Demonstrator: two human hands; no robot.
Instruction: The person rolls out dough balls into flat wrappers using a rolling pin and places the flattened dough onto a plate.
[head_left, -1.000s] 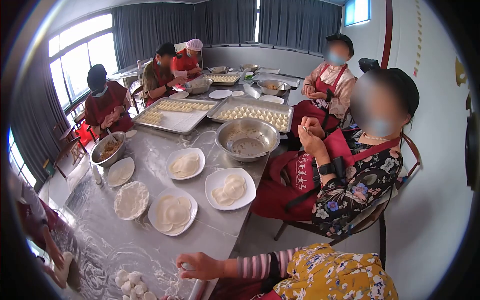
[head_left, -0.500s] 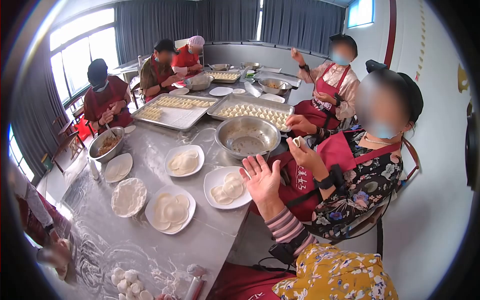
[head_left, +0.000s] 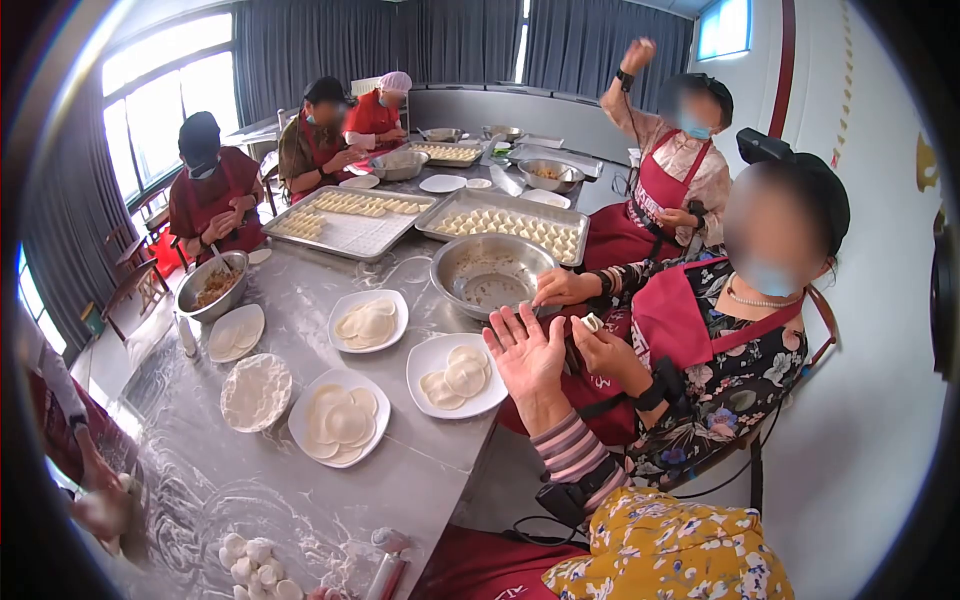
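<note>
My right hand (head_left: 527,357) is raised beside the table edge, palm toward me, fingers stretched and slightly apart. Nothing is in it. A striped cuff shows below the hand, then a yellow floral sleeve (head_left: 660,550). Nearest on the table is a white plate (head_left: 418,402) bearing round dough wrappers (head_left: 465,372). Just behind my fingertips stands a large metal bowl (head_left: 450,265) with smears of filling inside. The neighbour's hand (head_left: 567,288) is at its rim; their other hand (head_left: 615,360) holds a folded wrapper (head_left: 591,323). My left hand is not visible.
Dough pieces (head_left: 258,566) and a rolling pin (head_left: 388,566) lie on the floured table (head_left: 220,490). Plates of wrappers (head_left: 340,445) and a white flour bowl (head_left: 257,394) stand left. Metal trays (head_left: 505,228) hold dumplings. Several people sit around; a blurred hand (head_left: 105,510) works at far left.
My open hand has shifted slightly right and down. The neighbour's hand has moved from beside the tray to the bowl rim, and the folded wrapper is lower. A far person's arm is raised higher.
</note>
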